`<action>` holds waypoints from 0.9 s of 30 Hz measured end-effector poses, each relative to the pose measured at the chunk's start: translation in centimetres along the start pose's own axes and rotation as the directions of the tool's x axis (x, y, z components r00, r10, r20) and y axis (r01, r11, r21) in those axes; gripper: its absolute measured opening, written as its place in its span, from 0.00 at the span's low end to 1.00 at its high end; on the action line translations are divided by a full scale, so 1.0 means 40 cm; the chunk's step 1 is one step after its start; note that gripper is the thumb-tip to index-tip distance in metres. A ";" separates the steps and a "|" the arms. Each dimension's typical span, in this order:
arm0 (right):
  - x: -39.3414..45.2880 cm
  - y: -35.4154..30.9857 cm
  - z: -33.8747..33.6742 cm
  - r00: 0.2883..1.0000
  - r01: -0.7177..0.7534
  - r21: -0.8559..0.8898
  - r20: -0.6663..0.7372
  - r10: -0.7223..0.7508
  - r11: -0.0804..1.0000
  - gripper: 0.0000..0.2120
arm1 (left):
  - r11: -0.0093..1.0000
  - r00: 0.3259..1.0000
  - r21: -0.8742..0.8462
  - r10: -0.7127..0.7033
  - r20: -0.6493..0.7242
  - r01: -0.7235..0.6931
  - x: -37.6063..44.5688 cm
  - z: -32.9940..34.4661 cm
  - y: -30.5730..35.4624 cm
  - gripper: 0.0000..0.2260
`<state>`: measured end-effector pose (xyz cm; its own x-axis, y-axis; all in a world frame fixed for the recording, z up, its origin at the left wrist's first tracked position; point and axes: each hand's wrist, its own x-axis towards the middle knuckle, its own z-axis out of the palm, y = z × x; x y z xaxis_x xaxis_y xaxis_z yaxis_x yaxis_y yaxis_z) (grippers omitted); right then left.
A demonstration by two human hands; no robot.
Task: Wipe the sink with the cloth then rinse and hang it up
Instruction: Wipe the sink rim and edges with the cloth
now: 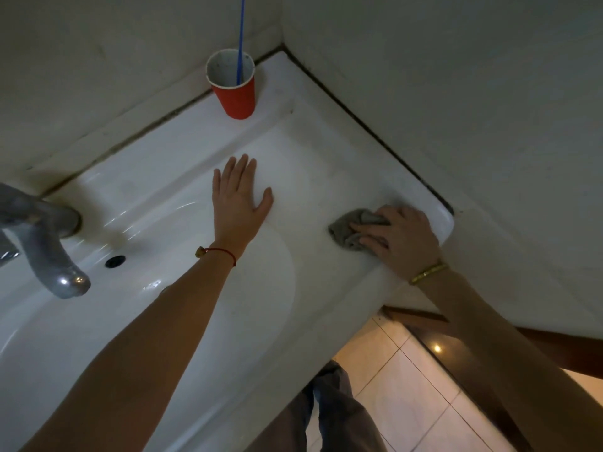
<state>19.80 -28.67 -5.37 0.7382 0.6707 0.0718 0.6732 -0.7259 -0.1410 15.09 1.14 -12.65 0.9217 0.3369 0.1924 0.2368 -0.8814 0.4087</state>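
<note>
Two hands are in view over the white sink [195, 164]. The left hand [239, 197] is laid flat on the sink's right-hand ledge, fingers straight and close together, thumb spread; nothing is held by it. The right hand [399, 236] is pressed down on a crumpled grey cloth [347, 228], fingers curled over its bunched top, near the sink's front right corner. The wiping step is judged to be in hand, with only the ledge being treated; the basin, with its overflow hole [115, 261], and the area round the tap [49, 246] are judged not yet reached. Rinsing and hanging are judged still outstanding. Risks noted: a red cup [233, 84] with a blue stick [241, 37] standing in it is placed on the back ledge, close to the wall corner; it could be toppled if a wide stroke is carried back that far. The cloth is worked close to the rim, so it could be pushed over the edge toward the tiled floor [401, 380]. Dark grime along the wall joint could be smeared onto the white surface.
</note>
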 end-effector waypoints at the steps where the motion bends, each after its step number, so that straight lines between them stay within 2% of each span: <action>1: -0.006 -0.005 -0.001 0.999 0.043 -0.012 -0.002 -0.043 0.999 0.18 | 1.000 1.000 0.001 -0.002 -0.001 0.002 -0.002 -0.001 0.001 0.27; 4: -0.058 -0.079 0.010 0.948 0.309 -0.043 0.099 -0.303 0.950 0.16 | 1.000 1.000 0.007 -0.009 0.005 0.008 -0.002 -0.004 0.003 0.27; 6: -0.051 -0.067 0.008 0.936 0.337 -0.036 0.125 -0.330 0.941 0.16 | 1.000 1.000 0.011 -0.008 0.004 0.008 -0.001 -0.005 0.005 0.27; 8: -0.006 -0.010 0.012 0.986 0.160 -0.041 0.047 -0.158 0.986 0.17 | 1.000 1.000 0.009 -0.010 0.010 0.010 0.001 -0.005 0.003 0.27; 10: 0.043 0.023 0.019 0.998 -0.070 -0.049 -0.015 0.069 0.996 0.19 | 1.000 1.000 0.011 -0.014 0.011 0.014 -0.001 -0.003 0.003 0.27; 11: 0.053 0.011 0.031 0.995 -0.100 -0.034 -0.033 0.099 0.994 0.21 | 1.000 1.000 0.012 -0.013 0.010 0.013 -0.001 -0.002 0.004 0.27; 12: 0.053 -0.020 0.046 0.997 -0.068 -0.024 -0.040 0.067 0.997 0.21 | 1.000 1.000 0.012 -0.012 0.013 0.012 -0.001 -0.003 0.005 0.27; 14: 0.025 -0.094 0.075 0.995 0.099 -0.016 -0.028 -0.099 0.995 0.21 | 1.000 1.000 0.014 -0.013 0.024 0.012 -0.002 -0.004 0.006 0.27; 16: 0.014 -0.112 0.086 0.988 0.156 -0.031 0.003 -0.156 0.987 0.22 | 1.000 1.000 0.015 -0.010 0.027 0.010 -0.001 -0.006 0.008 0.27; 17: 0.037 -0.101 0.087 0.992 0.124 -0.039 -0.020 -0.125 0.991 0.22 | 1.000 1.000 0.017 -0.011 0.027 0.010 -0.001 -0.006 0.009 0.27; 19: 0.122 -0.067 0.097 0.994 -0.038 -0.098 -0.104 0.028 0.994 0.22 | 1.000 1.000 0.017 -0.012 0.027 0.012 0.000 -0.005 0.007 0.27; 21: 0.227 -0.047 0.104 0.974 -0.206 -0.142 -0.128 0.188 0.968 0.20 | 1.000 1.000 0.018 -0.015 0.022 0.014 -0.001 -0.002 0.008 0.27; 22: 0.262 -0.056 0.108 0.967 -0.238 -0.149 -0.128 0.220 0.960 0.20 | 1.000 1.000 0.019 -0.015 0.021 0.015 0.000 -0.001 0.008 0.27; 24: 0.270 -0.097 0.124 0.973 -0.194 -0.173 -0.162 0.166 0.966 0.20 | 1.000 1.000 0.020 -0.018 0.019 0.018 0.001 0.001 0.005 0.27; 27: 0.156 -0.130 0.136 0.985 0.087 -0.126 -0.138 -0.104 0.988 0.21 | 1.000 1.000 0.026 -0.013 0.015 0.013 0.001 0.006 0.001 0.27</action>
<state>20.68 -19.87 -9.57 0.6628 0.7152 0.2217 0.7349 -0.6782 -0.0090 15.20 1.03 -12.82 0.9231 0.3432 0.1736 0.2563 -0.8855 0.3876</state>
